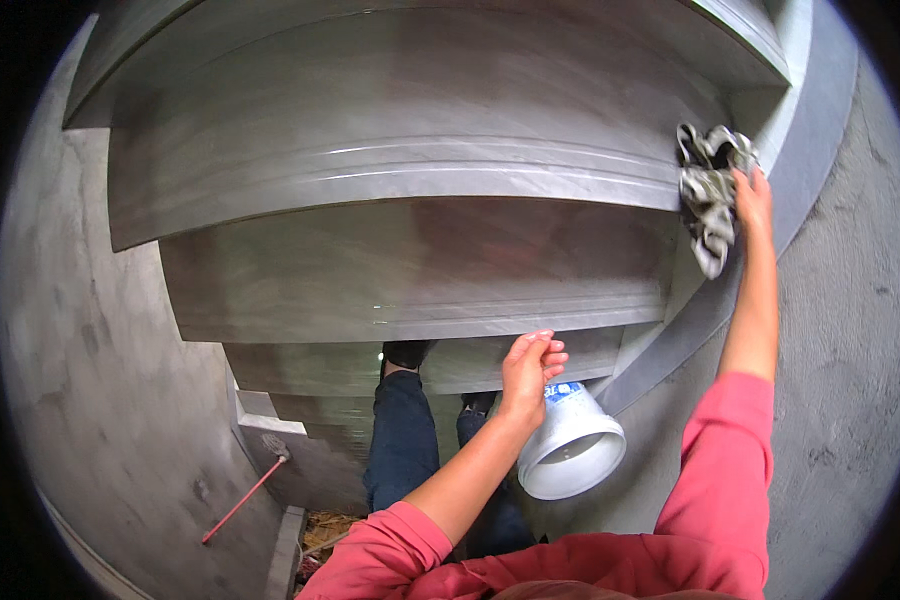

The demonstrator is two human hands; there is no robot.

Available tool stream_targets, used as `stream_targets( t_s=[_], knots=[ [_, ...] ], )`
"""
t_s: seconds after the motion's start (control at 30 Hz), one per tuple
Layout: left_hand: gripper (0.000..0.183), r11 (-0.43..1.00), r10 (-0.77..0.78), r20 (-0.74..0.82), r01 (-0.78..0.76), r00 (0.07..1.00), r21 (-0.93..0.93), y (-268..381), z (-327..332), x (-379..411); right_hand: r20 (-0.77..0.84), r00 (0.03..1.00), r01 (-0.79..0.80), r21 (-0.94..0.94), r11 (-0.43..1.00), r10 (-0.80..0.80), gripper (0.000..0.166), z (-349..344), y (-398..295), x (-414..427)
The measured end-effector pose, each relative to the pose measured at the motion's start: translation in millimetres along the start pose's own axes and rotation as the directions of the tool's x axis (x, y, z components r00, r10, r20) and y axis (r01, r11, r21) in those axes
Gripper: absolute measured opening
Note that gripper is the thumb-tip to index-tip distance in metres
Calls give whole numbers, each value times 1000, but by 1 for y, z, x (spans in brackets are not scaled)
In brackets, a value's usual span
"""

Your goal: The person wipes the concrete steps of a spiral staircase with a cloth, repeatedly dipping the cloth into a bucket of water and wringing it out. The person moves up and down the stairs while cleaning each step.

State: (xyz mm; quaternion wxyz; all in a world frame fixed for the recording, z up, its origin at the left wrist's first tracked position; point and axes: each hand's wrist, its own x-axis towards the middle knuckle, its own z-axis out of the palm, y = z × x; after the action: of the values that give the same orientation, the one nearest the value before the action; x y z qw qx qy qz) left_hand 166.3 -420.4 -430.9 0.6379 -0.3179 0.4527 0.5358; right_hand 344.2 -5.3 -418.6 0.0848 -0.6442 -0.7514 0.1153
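My right hand (752, 196) holds a crumpled, patterned grey-and-white cloth (709, 191) at the right end of a grey stone stair tread (390, 161), against the stone skirting on the wall. Part of the cloth hangs down past the tread's edge. My left hand (529, 375) is raised over the lower steps with its fingers loosely curled, and nothing shows in it. Below and to the right of that hand stands a white plastic bucket (570, 450) with a blue printed patch. What it holds is hard to make out.
More stone steps (420, 270) lie above and below, with my legs and dark shoes on the lower ones. Rough cement wall (847, 337) runs along the right. At the lower left, a mop with a red handle (244, 501) lies at a slant; straw-like debris (326, 529) is near the bottom.
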Motion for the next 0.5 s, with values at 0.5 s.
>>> stream_targets(
  t_s=[0.5],
  knots=[
    [18, 961, 133, -157, -166, 979, -220, 24, -27, 8, -112, 671, 720, 337, 607, -733, 51, 162, -438, -206]
  ],
)
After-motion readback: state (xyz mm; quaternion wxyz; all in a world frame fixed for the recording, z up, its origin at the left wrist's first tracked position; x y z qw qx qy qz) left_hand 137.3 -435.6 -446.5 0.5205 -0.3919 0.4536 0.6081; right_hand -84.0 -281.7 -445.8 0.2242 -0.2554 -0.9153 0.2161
